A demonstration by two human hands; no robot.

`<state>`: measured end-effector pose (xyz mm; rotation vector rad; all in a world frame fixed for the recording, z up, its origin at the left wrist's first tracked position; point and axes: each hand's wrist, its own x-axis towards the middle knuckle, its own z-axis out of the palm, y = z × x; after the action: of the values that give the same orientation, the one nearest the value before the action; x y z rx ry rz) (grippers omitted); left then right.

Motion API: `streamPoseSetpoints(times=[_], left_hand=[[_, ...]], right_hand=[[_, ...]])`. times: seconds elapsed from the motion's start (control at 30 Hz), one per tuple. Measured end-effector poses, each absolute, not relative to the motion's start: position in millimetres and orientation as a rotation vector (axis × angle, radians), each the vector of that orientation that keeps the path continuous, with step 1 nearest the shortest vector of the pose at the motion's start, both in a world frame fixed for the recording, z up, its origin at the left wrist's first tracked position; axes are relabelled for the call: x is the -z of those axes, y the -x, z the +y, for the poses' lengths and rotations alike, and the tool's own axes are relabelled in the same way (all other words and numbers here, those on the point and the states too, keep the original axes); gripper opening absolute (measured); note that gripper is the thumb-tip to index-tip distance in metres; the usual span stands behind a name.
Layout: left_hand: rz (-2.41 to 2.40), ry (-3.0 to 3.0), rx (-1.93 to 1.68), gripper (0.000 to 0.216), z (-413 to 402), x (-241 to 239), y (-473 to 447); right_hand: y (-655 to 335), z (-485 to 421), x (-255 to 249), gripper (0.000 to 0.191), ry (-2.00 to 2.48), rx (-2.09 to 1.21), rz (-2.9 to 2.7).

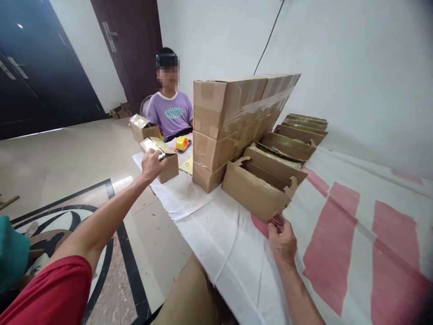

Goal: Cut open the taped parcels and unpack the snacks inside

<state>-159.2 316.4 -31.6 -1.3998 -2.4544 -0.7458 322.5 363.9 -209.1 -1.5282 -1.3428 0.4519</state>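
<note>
My left hand (152, 164) reaches far out and rests on top of a small taped cardboard box (166, 163) near the table's left edge, fingers curled over its lid. My right hand (282, 238) grips the near lower corner of an open, flattened-looking cardboard box (259, 189) lying on the white and red table cover (341, 234). Behind it lies a row of several more open boxes (291, 140).
A tall stack of sealed boxes (233, 122) stands mid-table. A yellow tape dispenser (183, 143) lies beyond the small box. A person in a purple shirt (171, 113) sits at the far end holding another box (144, 128). Dark doors stand at the back left.
</note>
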Motion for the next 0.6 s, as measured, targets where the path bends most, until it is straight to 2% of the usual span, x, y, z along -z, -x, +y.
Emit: streamPoseSetpoints(times=[0.13,0.33,0.43,0.6], left_hand=[[-2.450,1.535,0.577,0.024,330,21,151],[-2.357,1.770,0.307,0.019,324,5,101],[-2.359,1.775,0.185,0.021,303,-4,73],[-2.305,1.738,0.027,0.020,242,-26,39]], right_hand=[[-324,364,211,0.054,1.547,-0.453,-1.324],[-317,361,205,0.051,1.486,-0.532,-1.310],[-315,358,199,0.049,1.454,-0.582,-1.312],[-314,344,197,0.059,1.420,-0.670,-1.316]])
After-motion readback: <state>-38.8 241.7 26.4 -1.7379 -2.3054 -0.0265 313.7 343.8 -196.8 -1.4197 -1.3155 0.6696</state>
